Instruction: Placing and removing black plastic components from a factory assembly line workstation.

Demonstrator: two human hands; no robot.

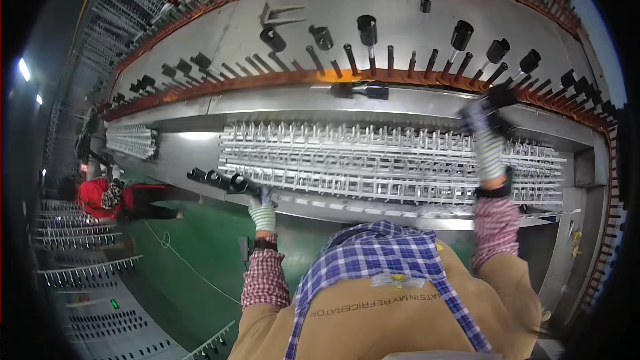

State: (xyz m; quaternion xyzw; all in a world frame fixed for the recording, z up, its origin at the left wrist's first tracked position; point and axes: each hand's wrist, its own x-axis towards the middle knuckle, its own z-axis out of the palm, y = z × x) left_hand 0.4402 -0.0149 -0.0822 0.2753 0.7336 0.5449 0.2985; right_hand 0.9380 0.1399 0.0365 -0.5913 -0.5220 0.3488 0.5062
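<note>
My left hand [263,215], in a striped glove, is closed around a short row of black cup-shaped parts [218,179] at the table's near edge. My right hand [477,125], gloved too and smeared by motion, is at the far side by the conveyor. Dark cup-shaped parts [501,98], blurred along with it, appear to be in its grip; its fingers are hard to make out. Between my hands lie silver pronged metal bars [347,160], laid side by side on the metal table.
Beyond the table runs an orange-edged conveyor [293,79] with upright black pegs, several carrying black cups [367,30]. A loose black part [363,91] lies on the ledge. More pronged bars [131,141] are at the left. People in red [100,195] are at the left and far left.
</note>
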